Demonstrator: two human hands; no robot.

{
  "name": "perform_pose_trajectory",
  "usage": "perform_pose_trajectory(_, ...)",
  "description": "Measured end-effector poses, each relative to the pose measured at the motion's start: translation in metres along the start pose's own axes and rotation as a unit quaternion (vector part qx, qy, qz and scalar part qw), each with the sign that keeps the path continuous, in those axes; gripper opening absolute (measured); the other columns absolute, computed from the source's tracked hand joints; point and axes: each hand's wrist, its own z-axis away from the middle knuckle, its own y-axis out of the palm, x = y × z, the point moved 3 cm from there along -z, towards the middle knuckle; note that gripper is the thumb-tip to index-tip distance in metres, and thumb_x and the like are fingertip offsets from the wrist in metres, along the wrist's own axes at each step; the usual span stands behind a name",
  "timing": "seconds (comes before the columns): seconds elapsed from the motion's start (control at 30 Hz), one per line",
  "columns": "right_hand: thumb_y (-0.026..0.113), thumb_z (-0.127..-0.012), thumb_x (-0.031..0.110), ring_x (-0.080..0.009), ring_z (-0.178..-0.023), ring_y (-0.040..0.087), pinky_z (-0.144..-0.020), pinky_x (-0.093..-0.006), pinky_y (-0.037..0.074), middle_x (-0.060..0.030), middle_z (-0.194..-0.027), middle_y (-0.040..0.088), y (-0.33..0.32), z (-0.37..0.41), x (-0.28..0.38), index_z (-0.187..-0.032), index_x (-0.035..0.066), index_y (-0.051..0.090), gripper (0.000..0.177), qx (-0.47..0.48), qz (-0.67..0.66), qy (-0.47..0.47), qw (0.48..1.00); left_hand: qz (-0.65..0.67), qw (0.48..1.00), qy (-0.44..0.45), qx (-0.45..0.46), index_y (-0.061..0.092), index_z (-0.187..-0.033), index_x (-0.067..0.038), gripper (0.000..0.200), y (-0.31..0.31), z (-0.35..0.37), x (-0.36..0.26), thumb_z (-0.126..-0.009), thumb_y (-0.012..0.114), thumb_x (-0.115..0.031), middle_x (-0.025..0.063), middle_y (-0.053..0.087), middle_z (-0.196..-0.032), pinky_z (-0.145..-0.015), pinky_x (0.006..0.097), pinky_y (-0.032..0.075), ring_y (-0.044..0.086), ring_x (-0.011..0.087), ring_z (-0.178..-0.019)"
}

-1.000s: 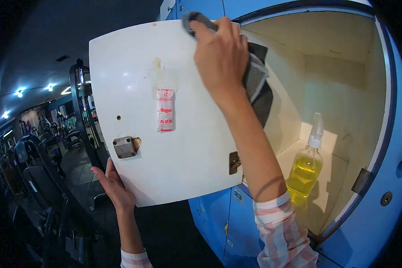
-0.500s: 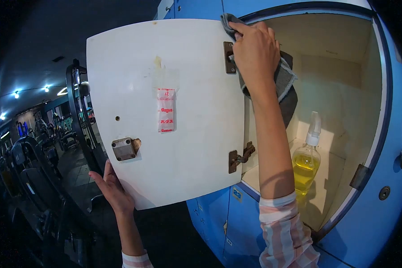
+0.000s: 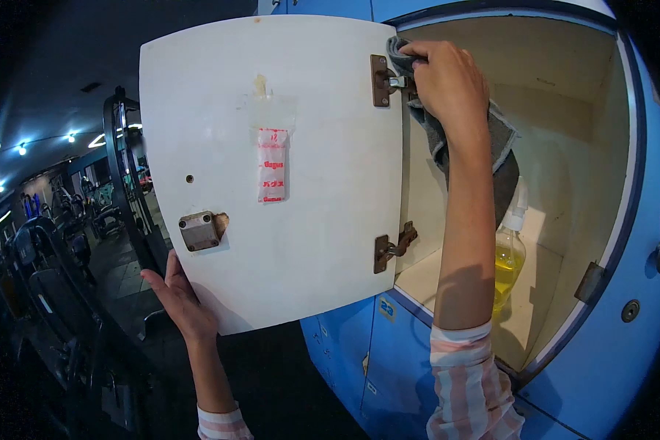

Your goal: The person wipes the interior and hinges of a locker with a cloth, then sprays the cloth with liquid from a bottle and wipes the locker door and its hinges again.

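At the bottom of the frame, right of centre, the right sleeve [image 3: 471,392] is cloth in pale pink and white stripes that run mostly lengthwise, rumpled into soft folds. Its cuff [image 3: 460,345] carries the stripes crosswise, with a whitish band at the edge. Toward the lower left, only the end of the left sleeve [image 3: 224,425] shows, likewise pink and white.

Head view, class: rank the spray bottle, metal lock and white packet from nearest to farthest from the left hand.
1. Metal lock: just above the left hand, on the door's lower left.
2. White packet: mid-door, higher and rightward.
3. Spray bottle: inside the locker, far right.
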Motion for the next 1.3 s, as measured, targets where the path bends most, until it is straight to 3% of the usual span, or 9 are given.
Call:
perform_pose_trajectory(0.33, 0.046, -0.067, 0.003, -0.0295, -0.086, 0.055, -0.076, -0.0386, 0.044, -0.0122, -0.083, 0.063, -0.009, -0.002, 0.005, -0.088, 0.014, 0.066, 0.031, 0.055, 0.085, -0.061, 0.993, 0.009, 1.000, -0.002, 0.017, 0.045, -0.113, 0.004, 0.083, 0.001, -0.001, -0.001, -0.080, 0.022, -0.068, 0.0111, 0.055, -0.104, -0.088, 0.0270, 0.031, 0.048, 0.0173, -0.097)
perform_pose_trajectory(0.4, 0.053, -0.075, 0.014, -0.0318, -0.094, 0.052, -0.080, -0.0421, 0.041, -0.0128, -0.095, 0.060, -0.007, -0.008, -0.005, -0.090, 0.020, 0.066, 0.021, 0.133, -0.065, 0.054, 0.988, 0.006, 1.000, -0.007, 0.012, 0.046, -0.113, 0.004, 0.083, 0.001, -0.002, 0.000, -0.080, 0.022, -0.068, 0.0109, 0.055, -0.104, -0.088, 0.0270, 0.031, 0.048, 0.0174, -0.096)
perform_pose_trajectory(0.43, 0.053, -0.075, 0.014, -0.0318, -0.094, 0.052, -0.080, -0.0421, 0.041, -0.0128, -0.095, 0.060, -0.005, -0.008, -0.007, -0.090, 0.020, 0.066, 0.021, 0.130, -0.065, 0.053, 0.988, 0.010, 1.000, -0.004, 0.016, 0.046, -0.113, 0.004, 0.083, 0.002, -0.002, 0.000, -0.080, 0.021, -0.068, 0.0108, 0.054, -0.104, -0.088, 0.0268, 0.031, 0.048, 0.0174, -0.096)
perform_pose_trajectory(0.5, 0.052, -0.077, 0.014, -0.0327, -0.095, 0.051, -0.081, -0.0420, 0.042, -0.0130, -0.097, 0.058, -0.009, -0.008, -0.008, -0.094, 0.020, 0.065, 0.023, -0.046, -0.086, 0.035, 0.995, 0.018, 1.000, 0.003, 0.020, 0.046, -0.113, 0.004, 0.082, 0.003, -0.003, 0.001, -0.080, 0.021, -0.068, 0.0107, 0.054, -0.104, -0.088, 0.0267, 0.031, 0.048, 0.0175, -0.096)
perform_pose_trajectory(0.7, 0.050, -0.076, 0.012, -0.0314, -0.098, 0.049, -0.086, -0.0402, 0.039, -0.0149, -0.097, 0.057, 0.010, 0.003, 0.003, -0.099, 0.018, 0.064, 0.028, -0.020, -0.093, 0.029, 0.995, -0.007, 1.000, 0.004, 0.018, 0.044, -0.115, 0.004, 0.083, 0.001, -0.002, 0.002, -0.080, 0.021, -0.068, 0.0117, 0.053, -0.108, -0.090, 0.0277, 0.031, 0.047, 0.0178, -0.100)
perform_pose_trajectory(0.97, 0.049, -0.078, 0.010, -0.0295, -0.089, 0.056, -0.076, -0.0387, 0.044, -0.0105, -0.093, 0.061, -0.002, 0.003, 0.007, -0.096, 0.018, 0.065, 0.025, 0.043, -0.042, 0.009, 0.998, 0.008, 1.000, -0.001, 0.017, 0.042, -0.117, 0.006, 0.084, -0.001, -0.002, 0.002, -0.081, 0.022, -0.067, 0.0134, 0.052, -0.110, -0.090, 0.0277, 0.031, 0.047, 0.0191, -0.101)
perform_pose_trajectory(1.07, 0.048, -0.072, 0.006, -0.0315, -0.099, 0.049, -0.087, -0.0394, 0.039, -0.0165, -0.101, 0.056, 0.007, 0.004, 0.010, -0.097, 0.013, 0.065, 0.031, -0.003, -0.089, 0.039, 0.995, 0.005, 0.999, 0.007, 0.045, 0.042, -0.117, 0.006, 0.083, 0.000, -0.001, 0.000, -0.081, 0.021, -0.067, 0.0133, 0.052, -0.111, -0.091, 0.0277, 0.030, 0.047, 0.0189, -0.102)
perform_pose_trajectory(1.17, 0.049, -0.073, 0.007, -0.0322, -0.101, 0.047, -0.086, -0.0400, 0.039, -0.0184, -0.099, 0.054, 0.014, 0.008, 0.020, -0.101, 0.010, 0.063, 0.031, -0.054, -0.063, 0.041, 0.996, -0.014, 1.000, -0.008, 0.027, 0.031, -0.126, 0.007, 0.089, -0.001, -0.001, 0.001, -0.080, 0.022, -0.068, 0.0203, 0.043, -0.121, -0.097, 0.0364, 0.024, 0.040, 0.0270, -0.112)
perform_pose_trajectory(1.3, 0.048, -0.075, 0.009, -0.0323, -0.097, 0.047, -0.084, -0.0401, 0.038, -0.0193, -0.098, 0.053, 0.018, 0.004, 0.033, -0.098, 0.008, 0.063, 0.027, -0.068, -0.023, 0.014, 0.997, -0.029, 0.998, -0.006, 0.054, 0.029, -0.127, 0.008, 0.089, 0.000, 0.000, -0.001, -0.080, 0.021, -0.068, 0.0212, 0.040, -0.123, -0.099, 0.0372, 0.022, 0.038, 0.0276, -0.115)
